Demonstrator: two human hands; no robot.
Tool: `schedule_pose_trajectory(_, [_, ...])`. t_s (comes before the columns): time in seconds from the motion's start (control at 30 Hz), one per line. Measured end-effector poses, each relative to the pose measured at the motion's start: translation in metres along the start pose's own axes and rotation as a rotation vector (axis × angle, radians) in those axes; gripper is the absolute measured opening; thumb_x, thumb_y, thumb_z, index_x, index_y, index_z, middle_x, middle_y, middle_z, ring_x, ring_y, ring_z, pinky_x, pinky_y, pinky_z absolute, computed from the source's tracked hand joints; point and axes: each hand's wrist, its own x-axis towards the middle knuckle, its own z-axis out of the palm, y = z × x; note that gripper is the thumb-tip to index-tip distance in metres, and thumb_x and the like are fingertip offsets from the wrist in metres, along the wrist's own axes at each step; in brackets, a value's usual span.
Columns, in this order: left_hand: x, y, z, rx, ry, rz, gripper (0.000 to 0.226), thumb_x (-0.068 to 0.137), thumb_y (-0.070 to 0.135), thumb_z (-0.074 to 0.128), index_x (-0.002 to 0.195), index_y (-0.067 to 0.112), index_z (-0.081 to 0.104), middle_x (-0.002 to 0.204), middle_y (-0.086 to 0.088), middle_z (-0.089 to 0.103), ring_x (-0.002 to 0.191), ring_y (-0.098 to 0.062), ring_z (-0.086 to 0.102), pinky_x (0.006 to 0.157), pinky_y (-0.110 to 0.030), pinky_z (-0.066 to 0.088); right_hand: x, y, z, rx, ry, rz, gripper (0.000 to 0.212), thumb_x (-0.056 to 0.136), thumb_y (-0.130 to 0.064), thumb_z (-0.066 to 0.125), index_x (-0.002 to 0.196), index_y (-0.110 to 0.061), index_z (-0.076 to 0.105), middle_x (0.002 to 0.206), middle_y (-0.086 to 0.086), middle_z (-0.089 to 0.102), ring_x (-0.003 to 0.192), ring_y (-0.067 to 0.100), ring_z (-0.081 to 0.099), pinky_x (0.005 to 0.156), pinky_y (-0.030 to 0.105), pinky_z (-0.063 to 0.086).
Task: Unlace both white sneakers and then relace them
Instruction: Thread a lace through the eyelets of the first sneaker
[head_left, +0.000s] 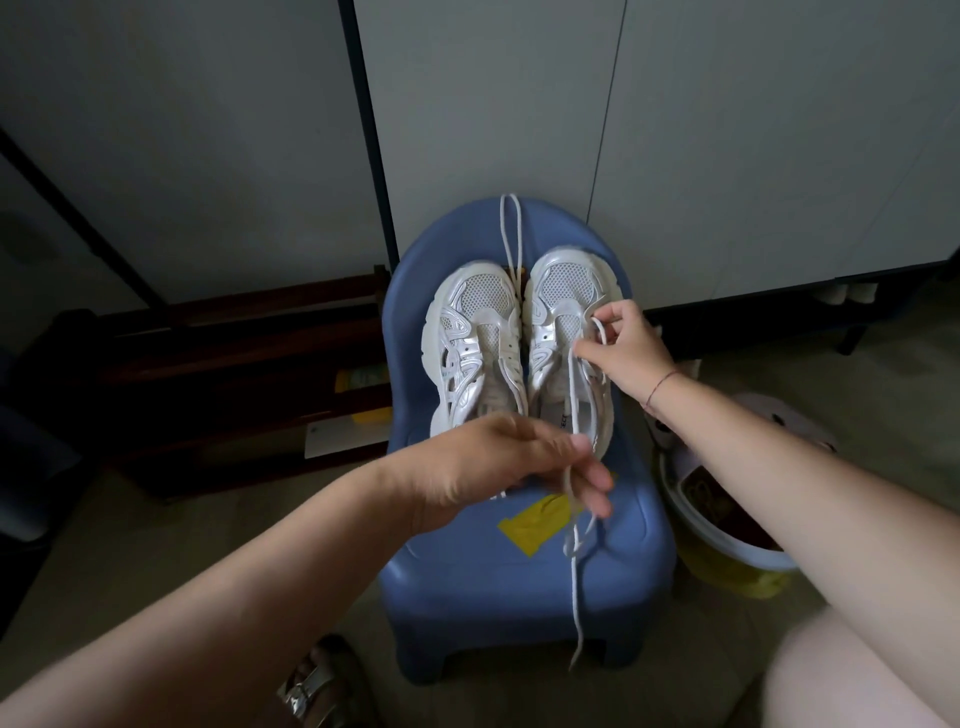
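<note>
A pair of white mesh sneakers (475, 332) stands on a blue plastic chair (467, 582) at frame centre. A loose white lace (511, 234) lies between them, seemingly draped over the chair back. A second white lace (575, 597) trails from the right-hand one past the seat front.

Your left hand (498, 462) is blurred, so exactly how its fingers (597, 480) pinch the lace (574, 597) can't be told. Just behind that grip it covers the heels of the left sneaker (475, 332) and right sneaker (563, 296). Under the pinch of your right hand (628, 343), the eyelets are hidden.
</note>
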Motion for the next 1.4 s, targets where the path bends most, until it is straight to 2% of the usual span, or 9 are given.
schedule_pose_trajectory(0.17, [-0.005,0.009,-0.004,-0.209,-0.084,0.070,0.031,0.097,0.022,0.046,0.109,0.002,0.064,0.097,-0.011,0.073,0.081,-0.017,0.070,0.073,-0.024,0.054,0.001,0.001,0.000,0.016,0.006,0.000,0.037,0.073,-0.016,0.073,0.101,-0.018,0.048,0.094,0.001,0.055,0.081,0.016,0.055,0.073,0.027,0.045])
schedule_pose_trajectory(0.37, [-0.004,0.013,0.001,-0.415,-0.176,0.082,0.028,0.094,0.022,0.044,0.106,0.007,0.065,0.088,-0.007,0.075,0.066,-0.012,0.070,0.056,-0.017,0.053,-0.001,0.002,0.000,0.025,0.024,-0.009,0.037,0.072,-0.018,0.074,0.100,-0.019,0.049,0.092,0.000,0.056,0.083,0.017,0.055,0.080,0.033,0.047])
schedule_pose_trajectory(0.6, [0.007,-0.010,0.016,-0.205,-0.216,-0.113,0.022,0.100,0.019,0.045,0.104,0.007,0.063,0.099,-0.015,0.071,0.080,-0.020,0.070,0.069,-0.022,0.056,-0.001,0.000,-0.001,0.014,0.008,0.009,0.037,0.074,-0.018,0.073,0.101,-0.019,0.049,0.094,0.000,0.055,0.082,0.016,0.054,0.072,0.026,0.043])
schedule_pose_trajectory(0.7, [0.017,-0.032,0.016,0.096,-0.128,-0.216,0.026,0.101,0.018,0.048,0.116,0.003,0.062,0.118,-0.017,0.067,0.098,-0.018,0.063,0.088,-0.030,0.051,-0.001,-0.001,-0.004,0.021,-0.015,0.028,0.038,0.075,-0.021,0.074,0.104,-0.020,0.050,0.098,0.001,0.055,0.084,0.015,0.054,0.073,0.026,0.044])
schedule_pose_trajectory(0.8, [0.026,-0.044,0.011,0.156,0.045,-0.277,0.026,0.097,0.016,0.055,0.118,0.003,0.063,0.111,-0.010,0.066,0.100,-0.014,0.059,0.090,-0.029,0.048,0.000,-0.002,-0.005,0.078,-0.035,0.068,0.036,0.074,-0.021,0.076,0.098,-0.022,0.049,0.098,0.004,0.059,0.080,0.019,0.057,0.073,0.033,0.050])
schedule_pose_trajectory(0.93, [0.037,-0.041,0.002,0.088,0.268,-0.248,0.027,0.094,0.016,0.061,0.121,0.010,0.063,0.114,-0.014,0.067,0.106,-0.023,0.064,0.096,-0.029,0.050,0.001,-0.003,-0.010,0.180,-0.049,0.127,0.023,0.084,-0.023,0.069,0.096,-0.015,0.051,0.077,0.002,0.057,0.050,0.009,0.044,0.043,0.017,0.036])
schedule_pose_trajectory(1.07, [0.048,-0.026,-0.009,0.151,0.452,-0.138,0.026,0.093,0.018,0.062,0.119,0.015,0.064,0.086,0.005,0.063,0.068,0.003,0.057,0.062,-0.007,0.043,0.002,-0.003,-0.014,0.130,0.000,0.098,0.016,0.089,-0.025,0.064,0.075,-0.020,0.058,0.059,-0.007,0.050,0.047,0.004,0.039,0.039,0.011,0.029])
schedule_pose_trajectory(1.2, [0.067,-0.017,-0.021,0.051,0.524,-0.048,0.029,0.091,0.016,0.064,0.119,0.010,0.064,0.106,-0.005,0.069,0.100,-0.015,0.065,0.095,-0.027,0.051,0.003,-0.005,-0.013,0.188,0.006,0.156,0.019,0.090,-0.023,0.062,0.072,-0.020,0.058,0.058,-0.005,0.047,0.043,0.004,0.037,0.035,0.012,0.027])
schedule_pose_trajectory(1.4, [0.094,-0.013,-0.019,-0.219,0.460,-0.091,0.027,0.099,0.018,0.053,0.122,0.005,0.059,0.106,-0.012,0.064,0.099,-0.021,0.062,0.086,-0.025,0.052,-0.005,-0.024,-0.020,0.617,-0.191,0.544,0.033,0.099,-0.024,0.046,0.069,-0.012,0.050,0.043,-0.002,0.042,0.028,0.003,0.035,0.032,0.010,0.026])
